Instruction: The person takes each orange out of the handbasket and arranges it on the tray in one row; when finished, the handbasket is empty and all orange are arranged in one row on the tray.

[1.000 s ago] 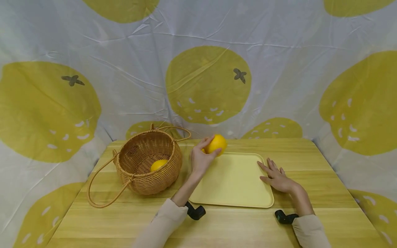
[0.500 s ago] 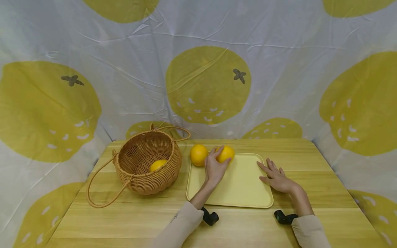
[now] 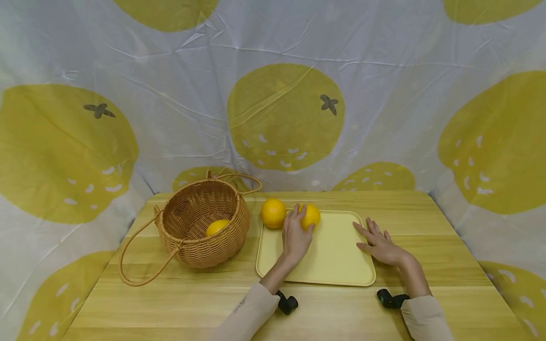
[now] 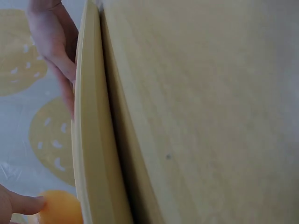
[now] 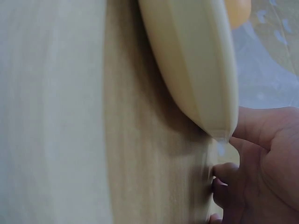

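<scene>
My left hand is over the back left part of the pale yellow tray, its fingers and thumb around an orange. In the left wrist view the thumb lies against that orange. Just left of the hand, a second orange sits at the tray's back left corner. My right hand rests at the tray's right edge with fingers spread. The right wrist view shows its thumb at the tray's rim and the other fingers lower by the wooden table.
On the left stands a wicker basket with two loop handles, one drooping to the table at front left. A yellow fruit lies inside it, partly hidden by the rim. Behind the wooden table hangs a fruit-print cloth.
The left hand moved right with the orange and lowered it toward the tray. The second orange, mostly hidden behind the hand before, came into view. The right hand stayed in place.
</scene>
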Demonstrator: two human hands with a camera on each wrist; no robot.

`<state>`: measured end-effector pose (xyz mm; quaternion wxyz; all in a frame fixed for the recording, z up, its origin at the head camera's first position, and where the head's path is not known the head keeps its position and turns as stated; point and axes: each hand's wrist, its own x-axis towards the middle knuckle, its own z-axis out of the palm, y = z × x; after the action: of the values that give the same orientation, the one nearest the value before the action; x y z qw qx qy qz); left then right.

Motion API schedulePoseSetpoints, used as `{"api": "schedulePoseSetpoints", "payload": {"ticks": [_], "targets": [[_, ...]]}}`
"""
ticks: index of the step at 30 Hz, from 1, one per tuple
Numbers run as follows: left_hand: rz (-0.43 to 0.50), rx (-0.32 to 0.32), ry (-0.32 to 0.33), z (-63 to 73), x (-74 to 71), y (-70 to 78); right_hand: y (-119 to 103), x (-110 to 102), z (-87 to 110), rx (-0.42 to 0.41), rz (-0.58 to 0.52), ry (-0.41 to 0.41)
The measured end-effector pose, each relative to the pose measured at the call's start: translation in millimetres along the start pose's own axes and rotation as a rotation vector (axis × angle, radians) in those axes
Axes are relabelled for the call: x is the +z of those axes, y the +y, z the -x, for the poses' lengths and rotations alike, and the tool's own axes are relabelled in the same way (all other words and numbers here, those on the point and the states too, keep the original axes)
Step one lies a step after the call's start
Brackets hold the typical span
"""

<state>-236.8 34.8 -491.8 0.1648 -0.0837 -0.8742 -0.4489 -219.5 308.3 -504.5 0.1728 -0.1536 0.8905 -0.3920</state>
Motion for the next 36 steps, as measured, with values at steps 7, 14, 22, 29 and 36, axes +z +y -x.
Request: {"api": "schedulePoseSetpoints", "payload": {"ticks": [7,14,22,29,36], "targets": [[-0.113,0.039,0.013,1.0,-0.3,-2.5,0,-1,0.7,0.002,-0.005,0.004],[-0.195,0.011,0.033,-4.8,0.2,0.2,-1,-1,0.3,0.002,-0.001,0.005],[-0.241,0.056,0.003,-1.2,1.2,2.8,-1,-1,0.7,0.002,0.005,0.007],[-0.279,0.075,0.038,-5.6,0.8,-4.6,-1,-1,1.0,-0.002,0.006,0.008],[-0.343,0.044,0.067,-9.3,0.9,-4.2,-1,0,0.4,-0.005,0.000,0.002]]}}
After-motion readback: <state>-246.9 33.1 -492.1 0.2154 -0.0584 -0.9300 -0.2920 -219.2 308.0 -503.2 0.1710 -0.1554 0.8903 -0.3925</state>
